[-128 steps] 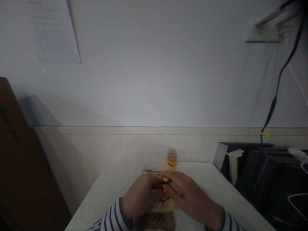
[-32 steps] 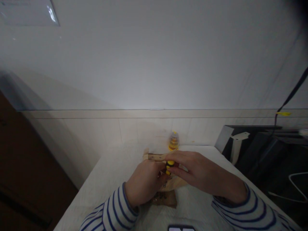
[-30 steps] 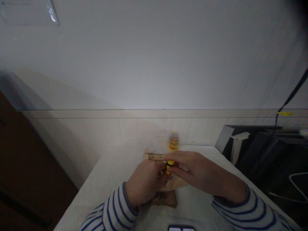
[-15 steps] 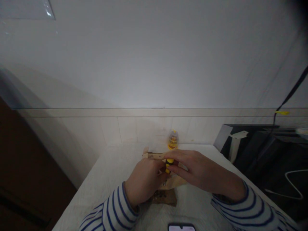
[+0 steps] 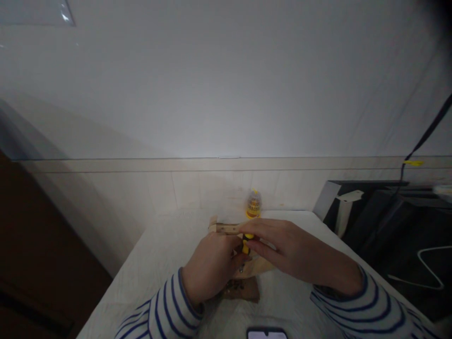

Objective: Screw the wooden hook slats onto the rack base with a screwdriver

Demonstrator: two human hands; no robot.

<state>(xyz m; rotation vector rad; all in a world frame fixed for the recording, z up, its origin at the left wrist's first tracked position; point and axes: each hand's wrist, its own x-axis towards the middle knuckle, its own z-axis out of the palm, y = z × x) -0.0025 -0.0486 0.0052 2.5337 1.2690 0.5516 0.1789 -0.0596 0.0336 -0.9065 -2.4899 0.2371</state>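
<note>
A small yellow-and-black screwdriver (image 5: pixel 246 244) is pinched between the thumb and fingers of my right hand (image 5: pixel 286 245). My left hand (image 5: pixel 215 261) is closed just to its left, curled against a light wooden piece (image 5: pixel 227 229) with small holes along its strip. Its fingertips come close to the screwdriver handle, and what lies inside the grip is mostly hidden. The screwdriver's tip is out of sight. More pale wood (image 5: pixel 259 267) shows below my right fingers. Under my left hand lies a brown packet (image 5: pixel 247 289) with small dark bits on it.
A clear container with a yellow base (image 5: pixel 253 205) stands at the back of the white-covered table (image 5: pixel 165 245), near the wall. A phone (image 5: pixel 266 333) lies at the front edge. Dark panels (image 5: pixel 388 230) and a white cable (image 5: pixel 420 268) are to the right.
The view has shifted very slightly. Both hands keep nearly the same pose around the screwdriver and wooden piece; the screwdriver handle looks slightly turned.
</note>
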